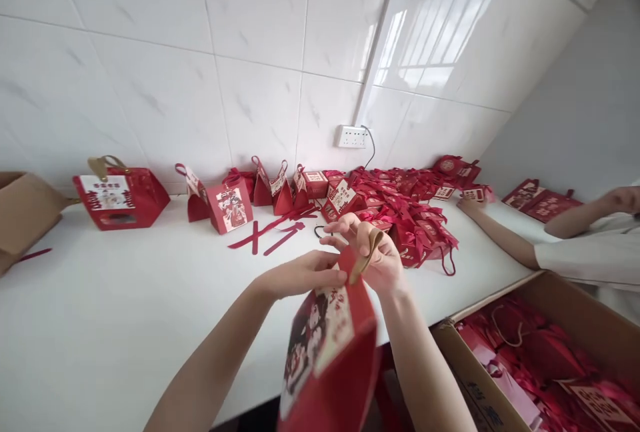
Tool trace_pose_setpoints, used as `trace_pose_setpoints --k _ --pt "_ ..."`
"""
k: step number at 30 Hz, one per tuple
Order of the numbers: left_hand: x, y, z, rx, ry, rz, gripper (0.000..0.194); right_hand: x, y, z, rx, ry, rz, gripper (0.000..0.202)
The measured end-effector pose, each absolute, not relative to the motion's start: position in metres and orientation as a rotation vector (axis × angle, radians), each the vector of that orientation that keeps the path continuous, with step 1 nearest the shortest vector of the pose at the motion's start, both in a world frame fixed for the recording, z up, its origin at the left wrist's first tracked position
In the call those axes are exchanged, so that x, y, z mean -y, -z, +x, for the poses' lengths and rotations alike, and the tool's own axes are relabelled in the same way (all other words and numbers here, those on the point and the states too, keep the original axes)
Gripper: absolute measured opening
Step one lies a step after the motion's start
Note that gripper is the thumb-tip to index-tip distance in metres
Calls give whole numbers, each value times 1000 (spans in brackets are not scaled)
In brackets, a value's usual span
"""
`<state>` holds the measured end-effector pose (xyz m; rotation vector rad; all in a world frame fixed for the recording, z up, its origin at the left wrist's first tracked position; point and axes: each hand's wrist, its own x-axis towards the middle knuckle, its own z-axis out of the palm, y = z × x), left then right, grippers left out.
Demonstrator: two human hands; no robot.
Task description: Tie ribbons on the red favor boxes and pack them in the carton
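Observation:
Close to me, a red gift box (pixel 350 352) with a printed cartoon panel hangs tilted over the table's front edge. My left hand (pixel 305 275) grips its top edge, thumb lying on the near side. At the same top, my right hand (pixel 377 255) pinches a gold ribbon loop (pixel 367 255) that rises from the box. Some fingers of the right hand are raised and curled. Just beyond the hands lie loose dark-red ribbon strips (pixel 273 232) and a large pile of small red gift boxes (pixel 400 199) with bows.
Along the tiled wall stand a red box with a gold handle (pixel 123 199) and several smaller red boxes (pixel 230 205). A brown carton (pixel 27 212) is at the left. An open carton (pixel 493 379) of red packages sits front right. At right, a co-worker's arm (pixel 505 235) reaches onto the table.

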<state>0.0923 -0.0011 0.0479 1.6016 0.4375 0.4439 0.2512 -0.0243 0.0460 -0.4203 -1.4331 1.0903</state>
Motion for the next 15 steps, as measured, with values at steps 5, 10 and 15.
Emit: trace_pose_setpoints --k 5,10,15 --pt "22 -64 95 -693 -820 1531 32 50 -41 268 1174 -974 -779 42" --pt "29 -74 87 -890 -975 1562 21 79 -42 265 1153 -886 -1033 39" --pt "28 -75 79 -797 -923 1661 22 90 -52 250 1138 -851 -1131 24"
